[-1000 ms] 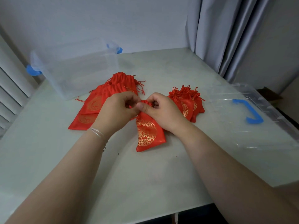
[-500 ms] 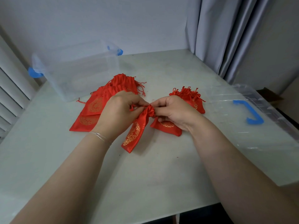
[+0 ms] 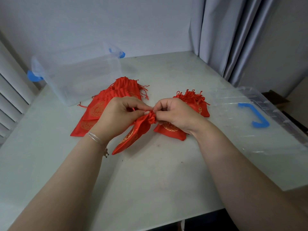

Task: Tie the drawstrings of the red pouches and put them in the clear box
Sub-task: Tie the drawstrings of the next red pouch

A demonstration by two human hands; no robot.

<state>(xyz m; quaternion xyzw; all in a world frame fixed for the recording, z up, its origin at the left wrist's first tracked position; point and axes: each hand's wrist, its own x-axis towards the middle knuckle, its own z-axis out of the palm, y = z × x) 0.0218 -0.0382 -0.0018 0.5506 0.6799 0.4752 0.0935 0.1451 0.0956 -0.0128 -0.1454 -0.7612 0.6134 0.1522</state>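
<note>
As both hands work above the table (image 3: 150, 180), the left hand (image 3: 118, 116) & right hand (image 3: 175, 115) each pinch the gathered neck of a red pouch (image 3: 133, 134), its bottom corner touching the tabletop. Untied pouches (image 3: 98, 110) lie beside the clear box (image 3: 80, 75) at left; tied pouches (image 3: 191, 100) sit w/ the lid (image 3: 260, 124) at right.

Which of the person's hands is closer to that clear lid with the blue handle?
The right. The right hand pinches the pouch at the table's middle, on the side facing the clear lid. The left hand sits farther away, across the pouch.
</note>
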